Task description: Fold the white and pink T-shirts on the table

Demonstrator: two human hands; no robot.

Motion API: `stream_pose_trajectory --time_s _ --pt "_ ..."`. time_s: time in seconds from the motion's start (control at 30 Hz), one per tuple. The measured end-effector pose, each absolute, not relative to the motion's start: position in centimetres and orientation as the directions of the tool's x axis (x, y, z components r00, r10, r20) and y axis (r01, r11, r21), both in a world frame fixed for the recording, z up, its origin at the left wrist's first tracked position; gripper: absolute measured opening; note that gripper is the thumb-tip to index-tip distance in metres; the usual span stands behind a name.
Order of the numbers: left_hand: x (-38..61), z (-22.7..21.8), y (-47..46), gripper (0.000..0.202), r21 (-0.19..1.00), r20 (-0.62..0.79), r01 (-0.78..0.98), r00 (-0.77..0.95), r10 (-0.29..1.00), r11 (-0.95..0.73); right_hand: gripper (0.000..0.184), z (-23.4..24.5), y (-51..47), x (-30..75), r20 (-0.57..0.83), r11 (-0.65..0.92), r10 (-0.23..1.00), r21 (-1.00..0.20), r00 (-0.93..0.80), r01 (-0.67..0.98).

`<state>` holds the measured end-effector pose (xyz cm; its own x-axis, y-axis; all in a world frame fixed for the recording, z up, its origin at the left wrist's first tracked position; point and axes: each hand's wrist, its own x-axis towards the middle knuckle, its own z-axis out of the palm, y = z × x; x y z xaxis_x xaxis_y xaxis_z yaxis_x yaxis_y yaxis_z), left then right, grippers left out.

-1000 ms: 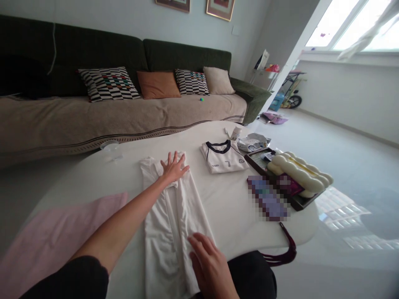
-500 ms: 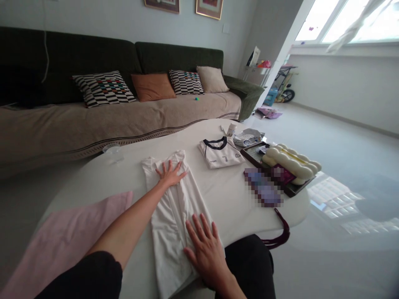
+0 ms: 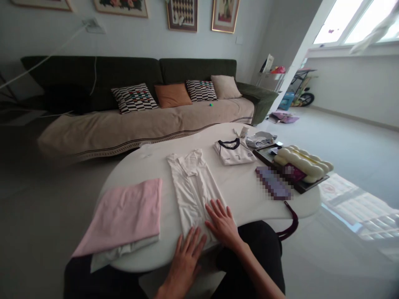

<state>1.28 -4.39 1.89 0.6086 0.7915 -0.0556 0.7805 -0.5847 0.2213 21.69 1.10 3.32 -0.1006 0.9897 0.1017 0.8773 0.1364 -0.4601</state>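
On the white oval table (image 3: pixel 249 195), near its edge closest to the person, a white shirt (image 3: pixel 193 182) folded into a long narrow strip is being pressed flat under both bare hands. The strip is lying from 6 o'clock toward 12 o'clock, collar end at the far side. The left hand (image 3: pixel 187 255) is being laid open at the strip's 6 o'clock end, fingers apart and gripping nothing, its fingertips on the near hem. The right hand (image 3: pixel 222 222) is being held flat just beside it at the 1 o'clock side, fingers spread on the cloth, nothing clamped. A folded pink cloth (image 3: pixel 124 214) is being kept at the shirt's 9 o'clock, apart from it, over a white layer. A folded jersey with a dark collar (image 3: pixel 234 151) is lying at 1 o'clock, and a dark tray (image 3: pixel 307 189) carrying a cream ribbed cushion (image 3: pixel 304 162) at 2 o'clock. A dark green sofa (image 3: pixel 124 72) is standing at 12 o'clock beyond the table.
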Motion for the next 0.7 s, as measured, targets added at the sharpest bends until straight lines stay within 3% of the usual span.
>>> stream_pose_trajectory --time_s 0.07,0.2,0.3,0.5,0.7 --pt "1.3 1.7 -4.5 0.089 0.187 -0.018 0.784 0.605 0.796 -0.592 0.043 3.7 0.5 22.3 0.137 0.059 0.99 -0.495 0.011 0.867" --pt "1.5 2.9 -4.0 0.086 0.272 0.06 0.776 0.576 0.815 -0.569 0.043 4.2 -1.8 23.1 0.172 -0.188 0.926 -0.564 0.337 0.804" --pt "1.3 3.3 -3.9 0.087 0.29 0.04 0.778 0.572 0.819 -0.558 0.04 4.0 -3.2 22.9 0.135 -0.276 0.881 -0.632 0.454 0.724" --pt "0.7 3.7 -3.3 0.081 0.314 -0.053 0.715 0.671 0.74 -0.625 0.033 3.5 -3.6 23.6 0.007 -0.287 0.856 -0.825 0.516 0.486" --pt "-0.5 4.9 -4.4 0.075 0.394 -0.022 0.67 0.692 0.722 -0.629 0.048 4.7 -5.6 25.0 -0.177 -0.29 0.895 -0.929 0.41 0.231"
